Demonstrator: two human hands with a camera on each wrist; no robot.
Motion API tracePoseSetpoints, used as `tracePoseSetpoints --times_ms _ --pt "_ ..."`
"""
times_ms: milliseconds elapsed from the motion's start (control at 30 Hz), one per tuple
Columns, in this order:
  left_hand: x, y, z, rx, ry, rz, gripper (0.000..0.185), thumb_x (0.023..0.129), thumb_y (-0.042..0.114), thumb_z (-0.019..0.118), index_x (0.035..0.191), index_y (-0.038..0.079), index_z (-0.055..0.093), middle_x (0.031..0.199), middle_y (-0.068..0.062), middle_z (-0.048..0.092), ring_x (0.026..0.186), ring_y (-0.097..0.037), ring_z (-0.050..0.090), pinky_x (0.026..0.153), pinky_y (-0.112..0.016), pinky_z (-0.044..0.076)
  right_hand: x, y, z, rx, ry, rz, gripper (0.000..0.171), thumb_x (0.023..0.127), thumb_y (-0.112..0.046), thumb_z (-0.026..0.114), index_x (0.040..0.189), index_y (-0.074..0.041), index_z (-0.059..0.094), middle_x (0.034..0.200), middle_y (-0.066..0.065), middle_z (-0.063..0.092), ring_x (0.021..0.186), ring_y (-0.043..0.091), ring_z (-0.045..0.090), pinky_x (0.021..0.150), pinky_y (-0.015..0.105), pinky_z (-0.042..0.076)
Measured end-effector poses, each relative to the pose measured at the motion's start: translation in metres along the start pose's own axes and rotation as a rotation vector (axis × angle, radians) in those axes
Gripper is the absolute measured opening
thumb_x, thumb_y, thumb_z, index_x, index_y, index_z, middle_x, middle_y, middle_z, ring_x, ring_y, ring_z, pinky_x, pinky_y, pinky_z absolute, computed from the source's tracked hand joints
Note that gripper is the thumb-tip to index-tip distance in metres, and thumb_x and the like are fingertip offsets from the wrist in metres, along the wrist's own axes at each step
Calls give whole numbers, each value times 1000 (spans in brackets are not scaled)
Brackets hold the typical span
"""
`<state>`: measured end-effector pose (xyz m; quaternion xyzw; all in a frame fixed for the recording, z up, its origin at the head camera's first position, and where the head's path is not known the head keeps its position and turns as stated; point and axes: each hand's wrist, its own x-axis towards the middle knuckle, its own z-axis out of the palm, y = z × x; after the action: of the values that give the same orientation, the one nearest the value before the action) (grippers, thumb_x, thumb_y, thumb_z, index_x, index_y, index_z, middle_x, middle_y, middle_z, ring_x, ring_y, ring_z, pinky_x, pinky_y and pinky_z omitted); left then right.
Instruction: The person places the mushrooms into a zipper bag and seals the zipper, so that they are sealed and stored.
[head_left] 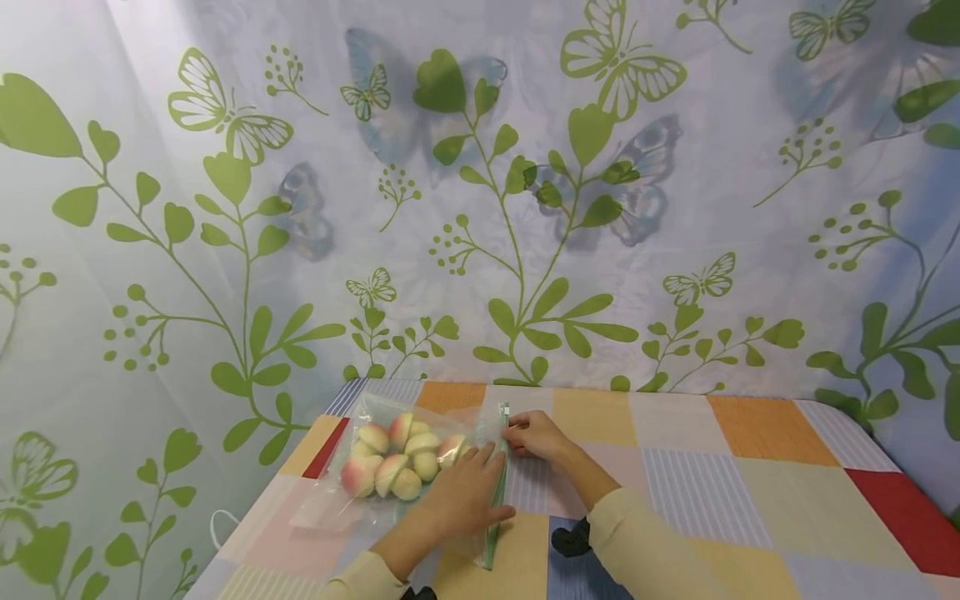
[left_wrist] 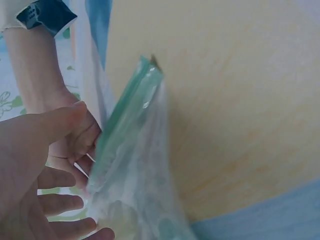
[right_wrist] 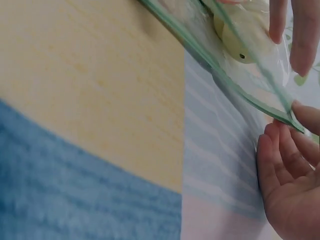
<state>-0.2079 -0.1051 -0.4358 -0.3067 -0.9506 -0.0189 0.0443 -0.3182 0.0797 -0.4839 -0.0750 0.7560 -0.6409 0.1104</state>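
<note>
A clear plastic bag (head_left: 352, 500) with a green zip strip (head_left: 498, 487) lies on the table and holds several pink-and-yellow peaches (head_left: 397, 462). My left hand (head_left: 465, 492) rests flat on the bag just beside the strip, fingers straight. My right hand (head_left: 536, 437) pinches the strip's far end. The left wrist view shows the zip strip (left_wrist: 127, 115) standing on edge between my left hand (left_wrist: 45, 175) and the right hand (left_wrist: 75, 145). In the right wrist view the right hand's fingertips (right_wrist: 302, 112) touch the strip (right_wrist: 240, 90), with a peach (right_wrist: 240, 42) behind the film.
A patchwork tablecloth (head_left: 720, 492) in orange, yellow, red and blue covers the table. A curtain (head_left: 480, 208) printed with green leaves and butterflies hangs close behind it. The table's left edge (head_left: 247, 517) is near the bag, with a white cord (head_left: 220, 525) beside it.
</note>
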Motion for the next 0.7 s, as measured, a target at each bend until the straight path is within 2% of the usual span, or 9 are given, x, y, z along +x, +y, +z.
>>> tracePoseSetpoints --times_ms 167,333,433,567,700 --pt "6 -7 -10 -51 37 28 77 93 51 73 148 2 52 152 -21 50 127 -35 59 95 -49 56 1 -2 4 4 26 -31 27 94 -4 73 115 9 63 92 11 69 73 16 66 63 29 59" --pt "21 -22 -27 -152 101 40 62 97 39 73 143 0 57 145 -21 55 127 -36 59 98 -48 54 1 -2 8 -8 49 -50 20 94 -1 73 108 6 61 90 11 68 72 18 65 63 31 59" --pt "33 -35 -35 -209 137 38 56 98 31 72 141 -3 58 140 -21 59 126 -36 59 98 -48 53 1 -1 10 1 48 -47 19 95 -1 72 109 5 60 93 13 68 72 20 67 64 34 61" --pt "55 -56 -35 -308 185 74 54 100 17 69 143 -9 51 139 -26 57 127 -41 57 103 -52 48 1 -1 12 25 41 -48 19 97 -1 69 111 7 58 95 17 66 72 23 69 66 38 62" --pt "76 -66 -34 -407 188 91 50 100 5 64 144 -14 47 143 -30 52 134 -44 49 111 -55 40 2 -1 13 46 26 -51 19 98 -1 67 112 7 58 96 17 66 71 23 70 65 38 63"
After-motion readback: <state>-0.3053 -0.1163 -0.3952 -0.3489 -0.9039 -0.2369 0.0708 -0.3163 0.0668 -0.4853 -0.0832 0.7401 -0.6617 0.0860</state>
